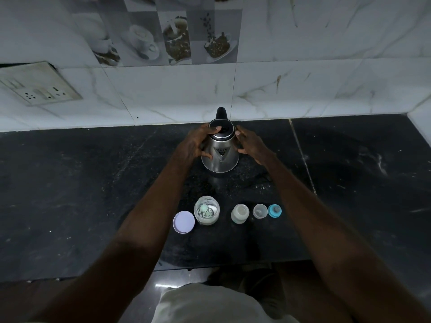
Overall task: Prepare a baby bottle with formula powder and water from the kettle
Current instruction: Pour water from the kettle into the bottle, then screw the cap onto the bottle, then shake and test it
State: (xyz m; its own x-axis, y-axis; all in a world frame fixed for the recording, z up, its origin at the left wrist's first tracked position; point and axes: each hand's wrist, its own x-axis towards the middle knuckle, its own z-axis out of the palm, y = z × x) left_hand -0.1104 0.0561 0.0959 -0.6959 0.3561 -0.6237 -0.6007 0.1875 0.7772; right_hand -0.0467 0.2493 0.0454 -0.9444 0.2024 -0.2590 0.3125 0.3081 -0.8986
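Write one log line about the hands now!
left hand grips electric kettle, thumb on lid | right hand beside kettle, contact unclear | baby bottle open on counter

One kettle (220, 155), apparently one bottle (239, 213).

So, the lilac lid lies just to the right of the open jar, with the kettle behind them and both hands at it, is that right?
Not quite: the head view shows the lilac lid just to the left of the open jar, not the right. The kettle is behind them, with the left hand and right hand at it.
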